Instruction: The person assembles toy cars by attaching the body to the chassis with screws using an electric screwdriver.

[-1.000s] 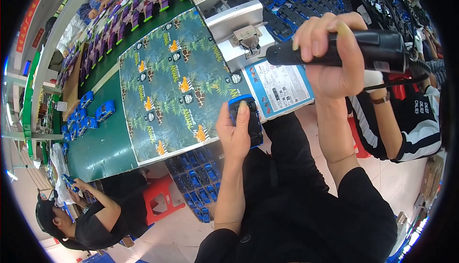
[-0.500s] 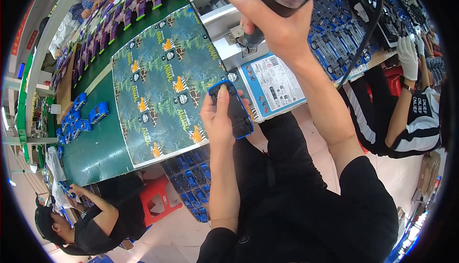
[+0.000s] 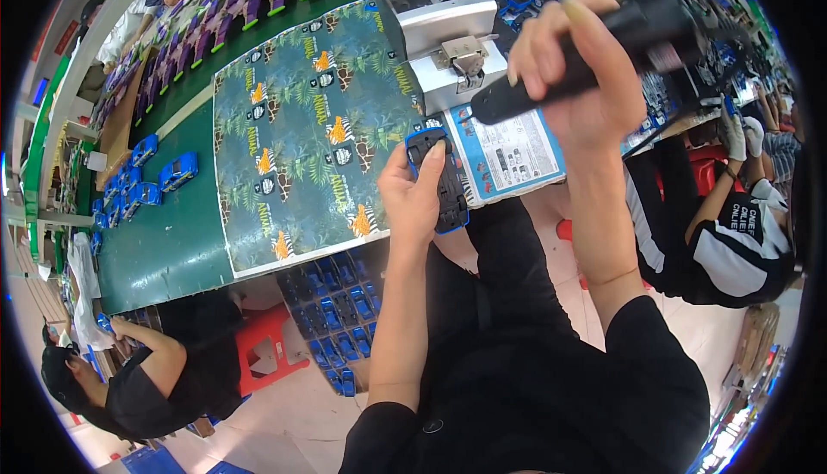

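My left hand (image 3: 412, 200) is closed around a blue toy car (image 3: 450, 194), turned so its black underside faces up, with the thumb lying across it. The car is over the table's front edge. Up to the right, my right hand (image 3: 599, 99) grips a black electric screwdriver (image 3: 637, 39), whose front end slants down to the left. That end hangs in the air beside a silver screw feeder (image 3: 444, 22), apart from the car. I cannot make out the bit.
A patterned sheet (image 3: 301, 138) covers the table, with a printed card (image 3: 517, 151) at its right. Blue cars (image 3: 178, 171) stand at the left; several more lie in a tray (image 3: 332, 315) below the edge. Co-workers sit on both sides; a red stool (image 3: 263, 349) stands at lower left.
My right hand has drawn the screwdriver away from the feeder, right and downward, tilting it nearer level. My left hand still holds the car, slightly further right. The whole view has shifted somewhat.
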`<state>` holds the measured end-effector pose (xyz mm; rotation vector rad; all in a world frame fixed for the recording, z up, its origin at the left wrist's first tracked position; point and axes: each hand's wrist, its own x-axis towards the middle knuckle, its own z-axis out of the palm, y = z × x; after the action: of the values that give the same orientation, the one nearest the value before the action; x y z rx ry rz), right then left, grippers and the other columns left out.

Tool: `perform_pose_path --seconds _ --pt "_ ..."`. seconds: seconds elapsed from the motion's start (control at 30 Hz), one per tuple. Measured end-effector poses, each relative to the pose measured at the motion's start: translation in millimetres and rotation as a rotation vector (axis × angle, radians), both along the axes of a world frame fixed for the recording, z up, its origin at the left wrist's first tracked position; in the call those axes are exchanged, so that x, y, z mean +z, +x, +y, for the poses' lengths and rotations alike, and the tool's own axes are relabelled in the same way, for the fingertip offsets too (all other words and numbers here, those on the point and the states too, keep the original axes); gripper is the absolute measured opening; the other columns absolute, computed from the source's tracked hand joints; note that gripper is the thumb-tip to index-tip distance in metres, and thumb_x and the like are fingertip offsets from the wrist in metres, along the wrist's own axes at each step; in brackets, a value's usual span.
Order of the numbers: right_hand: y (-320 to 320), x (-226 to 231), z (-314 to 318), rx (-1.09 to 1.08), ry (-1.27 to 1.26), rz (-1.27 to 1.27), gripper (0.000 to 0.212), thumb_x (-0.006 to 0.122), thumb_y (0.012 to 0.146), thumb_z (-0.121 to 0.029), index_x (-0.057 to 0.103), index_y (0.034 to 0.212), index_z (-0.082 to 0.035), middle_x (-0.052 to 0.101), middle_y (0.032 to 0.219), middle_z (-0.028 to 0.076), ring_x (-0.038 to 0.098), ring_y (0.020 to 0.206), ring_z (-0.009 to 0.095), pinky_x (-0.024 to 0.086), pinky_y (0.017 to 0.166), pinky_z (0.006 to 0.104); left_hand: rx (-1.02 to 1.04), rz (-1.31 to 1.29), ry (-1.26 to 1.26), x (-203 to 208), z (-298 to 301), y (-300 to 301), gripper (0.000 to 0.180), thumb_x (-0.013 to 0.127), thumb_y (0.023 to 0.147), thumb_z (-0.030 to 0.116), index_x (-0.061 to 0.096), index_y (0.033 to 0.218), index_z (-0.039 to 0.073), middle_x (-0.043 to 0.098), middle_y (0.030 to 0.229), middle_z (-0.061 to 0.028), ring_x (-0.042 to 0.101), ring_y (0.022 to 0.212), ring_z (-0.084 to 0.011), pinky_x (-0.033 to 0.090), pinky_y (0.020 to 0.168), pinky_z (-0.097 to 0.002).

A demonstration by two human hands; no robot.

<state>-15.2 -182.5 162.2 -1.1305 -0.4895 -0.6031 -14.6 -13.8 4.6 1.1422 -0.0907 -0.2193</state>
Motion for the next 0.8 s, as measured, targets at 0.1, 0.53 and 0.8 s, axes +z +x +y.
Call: perform_pose_path --seconds 0.1,0.53,0.8 --pt "-10.5 -8.8 21.3 0.027 0.140 -0.056 0.017 0.067 0.089 -0.012 0.055 0.085 -0.002 0.055 0.060 0.006 0.054 0.047 0.016 0.049 0.054 0.0323 0.000 -0.021 0.031 -6.1 4.1 2.3 0.020 0.067 0.095 0.018 0.065 0.107 0.002 0.071 0.087 -0.0091 0.067 0.067 -0.0136 0.057 0.056 -0.0286" --pt "-8.0 -42.5 41.5 -0.107 -0.066 0.085 0.021 0.077 0.078 -0.002 0.057 0.082 -0.004 0.058 0.068 0.005 0.058 0.063 0.010 0.046 0.058 0.0236 0.068 -0.032 0.060 5.7 -2.8 -6.8 0.020 0.069 0.091 0.006 0.066 0.109 -0.004 0.068 0.091 -0.0015 0.058 0.079 -0.0057 0.049 0.070 -0.0224" --pt "-8.8 -46.9 43.7 0.032 -0.009 0.028 0.027 0.076 0.079 0.000 0.049 0.083 -0.005 0.058 0.066 0.006 0.055 0.058 0.009 0.045 0.056 0.0242 0.089 -0.065 0.058 11.0 -5.7 -6.1 0.021 0.068 0.090 0.004 0.065 0.110 -0.004 0.068 0.092 -0.0029 0.059 0.079 -0.0067 0.049 0.072 -0.0235"
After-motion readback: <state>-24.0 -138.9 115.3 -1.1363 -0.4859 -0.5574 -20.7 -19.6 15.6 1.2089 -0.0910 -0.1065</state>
